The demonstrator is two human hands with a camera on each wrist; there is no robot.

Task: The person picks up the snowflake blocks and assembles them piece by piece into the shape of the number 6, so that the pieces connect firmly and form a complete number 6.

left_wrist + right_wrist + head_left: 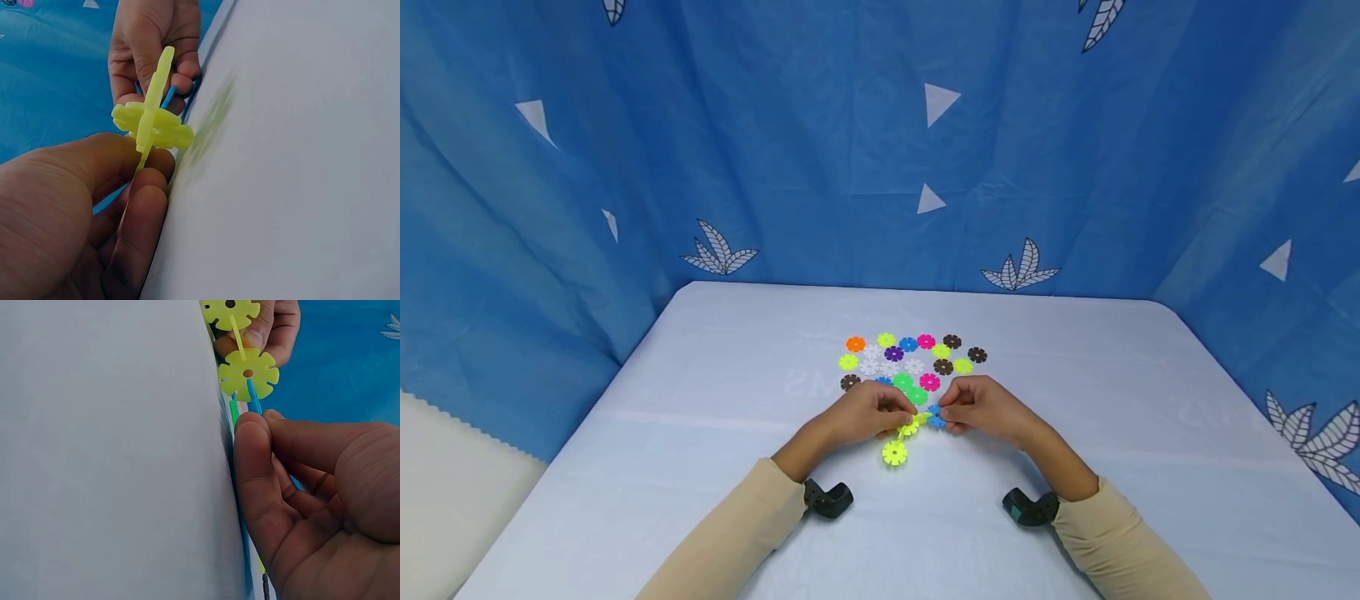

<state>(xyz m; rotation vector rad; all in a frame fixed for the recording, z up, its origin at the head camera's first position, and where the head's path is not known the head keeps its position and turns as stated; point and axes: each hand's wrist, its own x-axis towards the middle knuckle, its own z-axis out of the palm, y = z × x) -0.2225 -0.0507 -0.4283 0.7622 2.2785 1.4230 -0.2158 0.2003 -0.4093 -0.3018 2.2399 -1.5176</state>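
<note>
My left hand (868, 410) pinches a chain of yellow-green notched plastic discs (895, 453), joined crosswise at their slots, above the white table. Between thumb and forefinger, my right hand (983, 406) holds a blue notched disc (936, 419). Seen from the right wrist, the edge of the blue disc (254, 397) meets the rim of a yellow-green disc (234, 380); how deep it sits in a slot I cannot tell. The left wrist view shows the yellow-green discs (150, 122) edge-on, with the right hand (150, 44) just beyond.
Loose notched discs lie just past the hands: orange (855, 344), purple (893, 354), pink (929, 382), green (917, 396), brown (943, 367), plus several white, blue and yellow-green ones. A blue patterned curtain (850, 150) hangs behind the white table (700, 375).
</note>
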